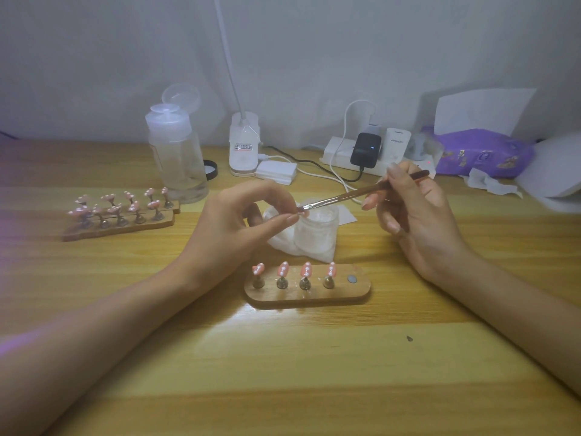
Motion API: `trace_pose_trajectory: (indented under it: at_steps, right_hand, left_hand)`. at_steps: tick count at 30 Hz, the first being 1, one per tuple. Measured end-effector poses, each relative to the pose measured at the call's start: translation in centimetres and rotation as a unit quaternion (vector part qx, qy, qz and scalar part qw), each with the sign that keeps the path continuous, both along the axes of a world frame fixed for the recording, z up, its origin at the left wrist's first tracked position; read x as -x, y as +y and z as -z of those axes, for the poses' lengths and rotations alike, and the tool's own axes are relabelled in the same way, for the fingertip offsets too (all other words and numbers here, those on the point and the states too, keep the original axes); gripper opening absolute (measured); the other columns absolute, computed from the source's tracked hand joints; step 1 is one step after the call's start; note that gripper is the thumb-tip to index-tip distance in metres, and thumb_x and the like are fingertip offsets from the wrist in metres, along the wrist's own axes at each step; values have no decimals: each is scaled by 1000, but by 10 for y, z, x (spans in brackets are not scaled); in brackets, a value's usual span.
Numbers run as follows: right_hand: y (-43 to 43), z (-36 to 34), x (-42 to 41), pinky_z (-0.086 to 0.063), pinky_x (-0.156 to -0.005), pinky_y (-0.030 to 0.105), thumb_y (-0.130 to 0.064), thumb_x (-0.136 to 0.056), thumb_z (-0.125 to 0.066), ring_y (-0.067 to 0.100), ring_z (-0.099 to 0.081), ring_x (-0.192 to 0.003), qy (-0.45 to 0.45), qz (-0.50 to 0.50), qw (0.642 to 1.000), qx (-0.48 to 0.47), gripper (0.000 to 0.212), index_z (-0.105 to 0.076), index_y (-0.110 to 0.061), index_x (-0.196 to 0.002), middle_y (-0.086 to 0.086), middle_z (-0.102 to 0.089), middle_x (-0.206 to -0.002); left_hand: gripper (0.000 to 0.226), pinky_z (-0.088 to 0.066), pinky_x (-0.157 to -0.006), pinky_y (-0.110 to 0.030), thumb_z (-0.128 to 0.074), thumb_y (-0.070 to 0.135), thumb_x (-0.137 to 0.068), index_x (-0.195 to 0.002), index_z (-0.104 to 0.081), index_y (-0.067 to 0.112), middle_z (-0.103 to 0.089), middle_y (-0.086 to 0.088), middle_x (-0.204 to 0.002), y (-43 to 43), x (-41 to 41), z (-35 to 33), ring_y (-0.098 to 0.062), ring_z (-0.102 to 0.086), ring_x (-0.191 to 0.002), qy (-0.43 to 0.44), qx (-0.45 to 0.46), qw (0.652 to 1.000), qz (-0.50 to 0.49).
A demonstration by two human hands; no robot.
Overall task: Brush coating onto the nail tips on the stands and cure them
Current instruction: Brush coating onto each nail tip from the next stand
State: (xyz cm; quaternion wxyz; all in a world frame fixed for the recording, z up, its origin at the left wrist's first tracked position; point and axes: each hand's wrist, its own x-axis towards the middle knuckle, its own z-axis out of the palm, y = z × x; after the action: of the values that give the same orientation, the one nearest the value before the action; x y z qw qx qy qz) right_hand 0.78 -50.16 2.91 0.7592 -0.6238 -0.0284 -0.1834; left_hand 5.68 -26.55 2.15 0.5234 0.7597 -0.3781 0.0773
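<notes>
Brown brush (345, 196): R hand (418, 215) grips handle, L hand (232, 221) pinches bristle tip.

A brush (355, 194) is held in the right grip (418, 215), fingers curled round its handle. Its bristle end is met by the pinched fingertips of the left grip (234, 225) above a frosted jar (316, 232); what is pinched cannot be determined. Four pink nail tips (283, 268) are mounted on the near stand (314, 298) on the tabletop (283, 372).
</notes>
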Motion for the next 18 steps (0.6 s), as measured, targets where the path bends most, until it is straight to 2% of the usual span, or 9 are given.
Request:
trace_pose_trajectory:
  at_steps: [4,10,13,18]
  right_hand:
    - [-5,3,-1,-14,-46,28,-27,-102,-48,9,-34,-35,25,39,999,7,26,-46,-19,-78,4,-70,-65]
    - [-3,1,-1,-16,-44,28,-36,-93,-53,9,-34,-34,-10,5,1000,-1,23,-47,-18,-79,3,-70,-64]
    - [-3,3,-1,-15,-45,28,-30,-100,-50,9,-34,-35,9,20,1000,15,24,-47,-18,-79,4,-70,-64]
    - [-5,1,-1,-21,-41,21,-26,-102,-49,9,-34,-34,1,44,999,-7,26,-45,-18,-77,4,-70,-63]
  left_hand:
    - [12,-35,-55,-9,-76,11,-87,-81,-68,18,-68,13,-86,0,-1,1,-3,-45,-53,4,-3,1000,-2]
    - [13,-36,-54,-8,-76,10,-87,-81,-69,19,-69,10,-87,0,-1,0,-1,-48,-54,-3,-4,1000,1]
    - [11,-36,-54,-8,-76,11,-87,-82,-69,17,-69,10,-87,0,-1,0,-1,-47,-53,3,-4,1000,1]
    - [10,-35,-54,-7,-75,7,-87,-82,-69,14,-68,7,-85,0,1,-1,1,-51,-56,-4,-4,1000,3]
